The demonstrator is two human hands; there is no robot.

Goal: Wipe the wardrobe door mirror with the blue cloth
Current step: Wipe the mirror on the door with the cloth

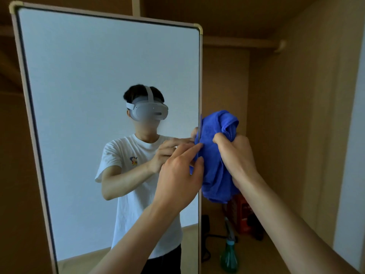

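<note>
The tall wardrobe door mirror point(88, 76) has a pale pink frame and fills the left half of the view; it reflects a person in a white T-shirt and a headset. A bunched blue cloth point(215, 155) hangs just beyond the mirror's right edge, held up in front of me. My right hand point(237, 155) grips its upper part in a fist. My left hand point(177, 175) pinches the cloth's left side with thumb and fingers, right by the mirror's edge. The cloth's lower part dangles free.
Behind the mirror is the open wooden wardrobe interior with a hanging rail point(246, 44) at the top. On its floor stand a green spray bottle point(229, 256), a red box point(245, 214) and a black cable point(207, 240).
</note>
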